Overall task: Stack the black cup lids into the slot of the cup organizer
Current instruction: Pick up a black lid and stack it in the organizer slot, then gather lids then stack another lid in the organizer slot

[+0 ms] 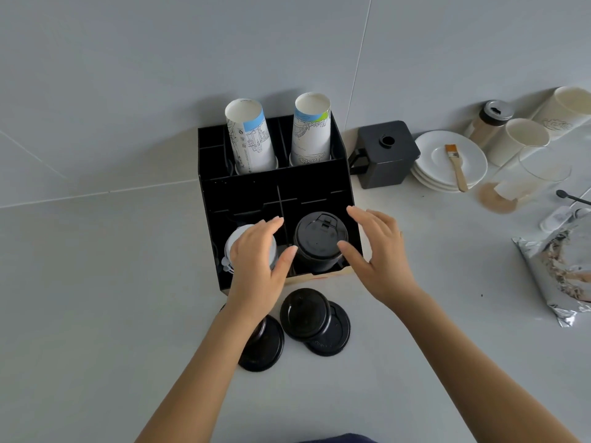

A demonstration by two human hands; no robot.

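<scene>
Black organizer [278, 193] on a pale counter [96, 298], against the wall. In its front right slot, a stack of black lids [320, 241], top lid facing up, standing proud of the slot's front edge. In the front left slot, white lids [235, 241], partly covered.

Left hand [259, 254] above the white lids, fingers spread and loosely curved, thumb tip near the left side of the black stack; holding nothing. Right hand [380, 254] just right of the stack, fingers spread, thumb tip at the stack's right rim; contact not clear. Nothing gripped in either hand.

On the counter in front of the organizer, more black lids: two overlapping [315, 321] between the forearms, one more [265, 346] partly under the left forearm.

In the rear slots, two printed paper cups [310, 132], mouths up. To the right: black box [385, 155], stacked white plates [473, 164] with a brush [455, 166] on top, a foil bag [556, 273].
</scene>
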